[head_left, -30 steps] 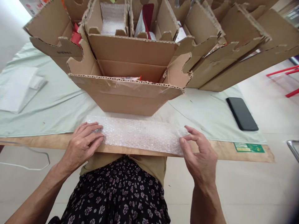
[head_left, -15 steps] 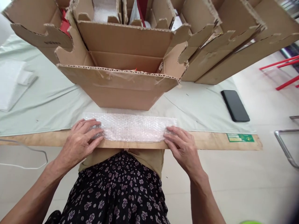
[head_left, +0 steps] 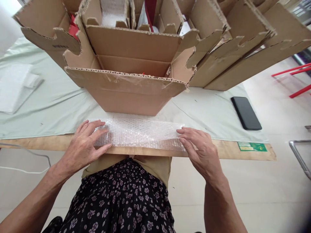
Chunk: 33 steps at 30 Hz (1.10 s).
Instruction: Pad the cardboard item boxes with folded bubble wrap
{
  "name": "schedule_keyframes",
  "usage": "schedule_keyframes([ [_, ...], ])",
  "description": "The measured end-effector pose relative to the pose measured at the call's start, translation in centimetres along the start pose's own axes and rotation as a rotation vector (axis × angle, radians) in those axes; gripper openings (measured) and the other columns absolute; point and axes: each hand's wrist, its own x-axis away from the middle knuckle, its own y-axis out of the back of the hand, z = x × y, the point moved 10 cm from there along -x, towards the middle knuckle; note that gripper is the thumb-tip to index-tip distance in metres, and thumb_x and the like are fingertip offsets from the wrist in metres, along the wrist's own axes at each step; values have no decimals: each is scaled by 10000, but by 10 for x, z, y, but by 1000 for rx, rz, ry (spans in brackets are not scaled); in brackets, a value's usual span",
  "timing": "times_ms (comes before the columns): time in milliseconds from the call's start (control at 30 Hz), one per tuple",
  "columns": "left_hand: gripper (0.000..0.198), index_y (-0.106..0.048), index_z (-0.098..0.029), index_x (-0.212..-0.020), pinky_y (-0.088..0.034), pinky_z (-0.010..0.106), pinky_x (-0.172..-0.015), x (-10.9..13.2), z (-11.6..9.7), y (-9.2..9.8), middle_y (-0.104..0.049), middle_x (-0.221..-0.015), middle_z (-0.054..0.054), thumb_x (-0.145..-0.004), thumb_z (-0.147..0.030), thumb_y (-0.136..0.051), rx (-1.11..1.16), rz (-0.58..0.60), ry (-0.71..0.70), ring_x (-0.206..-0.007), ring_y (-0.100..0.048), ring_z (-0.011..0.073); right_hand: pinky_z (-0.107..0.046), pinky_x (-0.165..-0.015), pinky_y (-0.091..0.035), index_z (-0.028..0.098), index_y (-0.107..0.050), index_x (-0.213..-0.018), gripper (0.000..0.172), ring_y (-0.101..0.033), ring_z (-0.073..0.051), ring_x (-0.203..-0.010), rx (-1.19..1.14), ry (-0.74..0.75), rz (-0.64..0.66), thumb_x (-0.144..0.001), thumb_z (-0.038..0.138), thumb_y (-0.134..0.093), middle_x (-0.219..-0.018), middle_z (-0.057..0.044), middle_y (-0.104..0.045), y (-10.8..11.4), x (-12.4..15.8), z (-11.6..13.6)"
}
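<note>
A long strip of clear bubble wrap [head_left: 141, 132] lies along the table's front edge, its upper layer slanting up toward the right end. My left hand [head_left: 88, 139] rests on the strip's left end with its fingers apart. At the right end, my right hand [head_left: 199, 145] pinches the edge of the upper layer between thumb and fingers. Just behind the strip stands an open cardboard box [head_left: 128, 97], with a little red showing inside.
More open cardboard boxes [head_left: 136, 42] stand behind, some holding red or white items. A black phone [head_left: 246, 113] lies at the right on the pale green cloth [head_left: 60, 110]. Folded white wrap [head_left: 14, 87] is at the left, and a cable [head_left: 26, 169] hangs at the lower left.
My right hand has moved right and slightly up, lifting the right end of the upper layer of wrap. My left hand's fingers have spread a little.
</note>
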Motion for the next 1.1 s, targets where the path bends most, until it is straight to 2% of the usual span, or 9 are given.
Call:
schedule_keyframes([
  [133, 207, -670, -235, -1138, -451, 654, -1119, -2, 6, 10, -684, -1267, 143, -976, -344, -602, 27, -36, 65, -1211, -661, 374, -433, -929, -552, 265, -708, -969, 107, -746, -229, -970, -128, -42, -165, -1015, 264, -612, -954, -22, -785, 24, -1, 0],
  [300, 503, -570, -223, -1348, -430, 646, -1163, -14, -26, 16, -594, -1438, 174, -919, -450, -702, 119, -13, -14, -1326, -587, 383, -405, -836, -577, 277, -725, -947, 79, -734, -209, -856, -245, -2, -193, -969, 217, -679, -880, -3, -760, 35, -7, 3],
  [400, 423, -586, -204, -1342, -418, 632, -1181, -23, -29, 11, -624, -1423, 173, -946, -330, -663, 81, -28, -20, -1326, -601, 364, -399, -838, -576, 287, -741, -938, 70, -732, -206, -849, -271, -4, -224, -946, 222, -717, -863, 8, -763, 43, -12, 1],
  [533, 185, -702, -221, -1018, -536, 569, -1051, -25, 7, 17, -749, -1217, 108, -949, -254, -533, 87, -70, 135, -1138, -702, 328, -335, -688, -543, 286, -768, -896, 97, -710, -181, -733, -229, -178, -236, -938, 371, -745, -816, 12, -764, 52, -15, -24],
  [600, 174, -708, -244, -942, -609, 443, -866, -22, 30, 26, -784, -1052, 45, -934, -331, -557, 161, -38, 279, -971, -734, 280, -322, -645, -525, 282, -773, -860, 172, -695, -174, -676, -225, -248, -204, -912, 446, -763, -762, 16, -751, 53, -17, -35],
  [700, 239, -714, -250, -889, -568, 304, -647, -18, 51, 36, -762, -850, -19, -894, -461, -602, 299, 60, 465, -744, -698, 202, -322, -661, -537, 275, -773, -840, 200, -695, -175, -669, -273, -293, -163, -878, 471, -783, -728, 16, -739, 51, -23, -46],
  [833, 325, -713, -223, -910, -592, 308, -725, -22, 64, 38, -764, -831, -10, -817, -529, -654, 438, 58, 605, -761, -709, 196, -315, -668, -536, 250, -762, -839, 185, -685, -168, -670, -365, -323, -132, -855, 432, -791, -705, 11, -726, 34, -38, -61],
  [1000, 328, -718, -214, -1069, -592, 342, -746, -24, 86, 1, -792, -876, 7, -845, -432, -619, 371, 114, 660, -798, -716, 227, -326, -694, -542, 215, -752, -839, 192, -693, -179, -724, -402, -362, -76, -838, 408, -744, -756, -10, -746, -6, -52, -88],
  [1100, 338, -718, -270, -1141, -587, 373, -789, -18, 95, -9, -780, -861, 17, -840, -369, -599, 237, 129, 707, -798, -716, 252, -362, -753, -575, 214, -760, -938, 204, -723, -207, -813, -290, -365, -101, -852, 395, -722, -882, -34, -781, -11, -48, -97],
])
